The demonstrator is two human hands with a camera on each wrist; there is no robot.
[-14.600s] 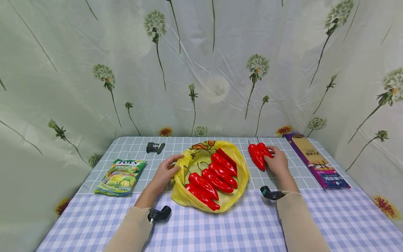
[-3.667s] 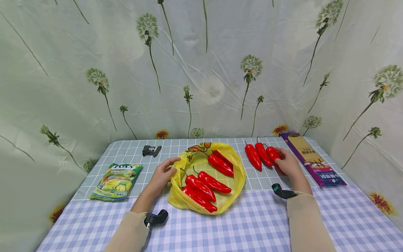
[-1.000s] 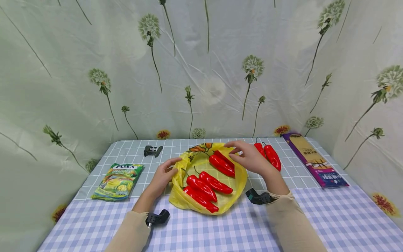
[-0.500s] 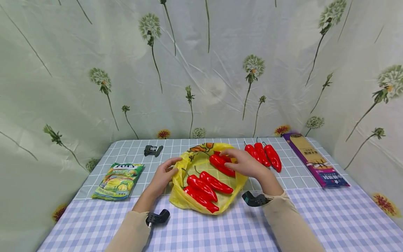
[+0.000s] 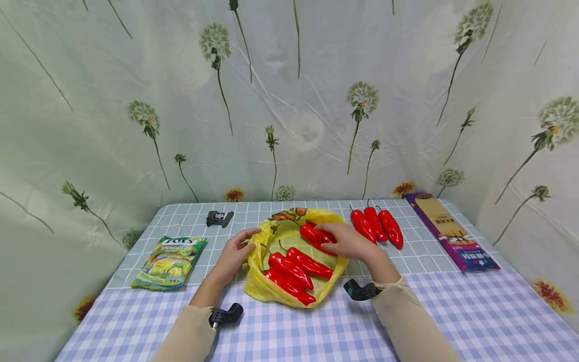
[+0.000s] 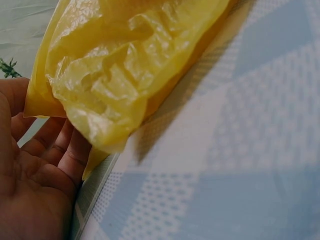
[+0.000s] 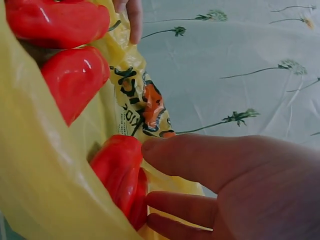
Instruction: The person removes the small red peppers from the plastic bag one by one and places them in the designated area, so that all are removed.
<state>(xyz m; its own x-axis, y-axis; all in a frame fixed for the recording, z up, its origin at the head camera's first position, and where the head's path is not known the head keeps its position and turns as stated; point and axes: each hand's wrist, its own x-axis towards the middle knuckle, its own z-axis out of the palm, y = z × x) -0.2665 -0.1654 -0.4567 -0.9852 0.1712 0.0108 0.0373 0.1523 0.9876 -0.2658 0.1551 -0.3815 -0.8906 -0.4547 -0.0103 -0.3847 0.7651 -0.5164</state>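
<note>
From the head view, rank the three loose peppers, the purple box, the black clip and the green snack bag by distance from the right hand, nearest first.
Right hand rests in the yellow bag, fingers on a pepper.
1. Three loose peppers, just to its right on the table.
2. Purple box, far right edge.
3. Black clip, back left.
4. Green snack bag, far left.

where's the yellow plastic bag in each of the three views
Head: the yellow plastic bag lies centre on the table, between the left hand and right hand, red peppers inside.
Left wrist: it fills the upper left, crumpled above the palm.
Right wrist: it covers the left half, peppers on it.
Shared landmark: the printed orange and black patch at the bag's far rim, also in the right wrist view.
</note>
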